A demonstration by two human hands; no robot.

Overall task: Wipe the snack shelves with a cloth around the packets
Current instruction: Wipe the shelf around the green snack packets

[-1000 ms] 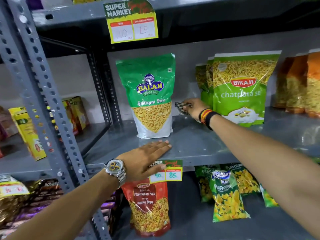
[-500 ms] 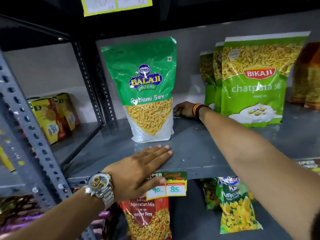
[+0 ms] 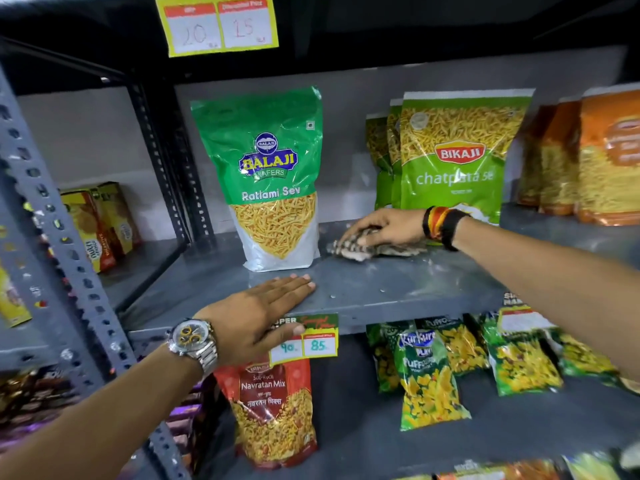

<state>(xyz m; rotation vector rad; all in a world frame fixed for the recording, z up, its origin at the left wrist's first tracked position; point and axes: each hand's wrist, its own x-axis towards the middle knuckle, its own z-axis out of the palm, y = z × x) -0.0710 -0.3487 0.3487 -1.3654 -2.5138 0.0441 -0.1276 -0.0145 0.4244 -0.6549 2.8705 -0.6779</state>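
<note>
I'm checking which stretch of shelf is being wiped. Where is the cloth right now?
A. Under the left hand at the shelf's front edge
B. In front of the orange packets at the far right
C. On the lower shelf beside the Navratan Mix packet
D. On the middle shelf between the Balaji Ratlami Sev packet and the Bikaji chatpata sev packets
D: the right hand presses the cloth on the middle shelf, between the Balaji Ratlami Sev packet and the Bikaji chatpata sev packets.

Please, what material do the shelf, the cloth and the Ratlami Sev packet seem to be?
Shelf: probably painted metal, grey and matte, with a perforated steel-like upright.
Cloth: soft woven fabric, striped and crumpled.
Ratlami Sev packet: glossy plastic film, reflecting light.
</note>
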